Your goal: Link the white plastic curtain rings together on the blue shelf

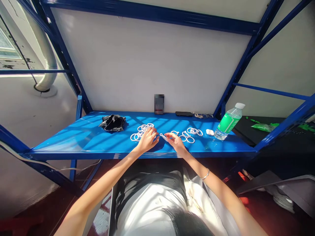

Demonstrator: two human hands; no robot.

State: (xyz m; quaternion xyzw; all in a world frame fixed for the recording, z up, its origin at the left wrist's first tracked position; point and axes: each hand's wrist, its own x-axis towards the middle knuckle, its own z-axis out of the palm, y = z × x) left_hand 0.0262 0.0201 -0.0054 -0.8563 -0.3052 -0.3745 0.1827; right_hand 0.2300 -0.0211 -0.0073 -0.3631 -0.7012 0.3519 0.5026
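Just left of the middle of the blue table, my left hand [148,139] rests beside a pile of white rings [137,135]. Its fingers are curved and its thumb stands apart from them, with nothing visible between. My right hand [176,141] pinches a white ring [162,136] between thumb and fingers, tilted and seen nearly edge-on, close to the left fingertips. Several more white rings [190,139] with small loops lie right of my right hand. Part of the left pile is hidden behind my left hand.
The blue table [73,137] has a crumpled black plastic bag [112,123] at left. At the back stand a dark upright box [159,104], a black phone [184,113] and a coiled cable [203,115]. A water bottle [228,122] and a small white case [210,132] are at right.
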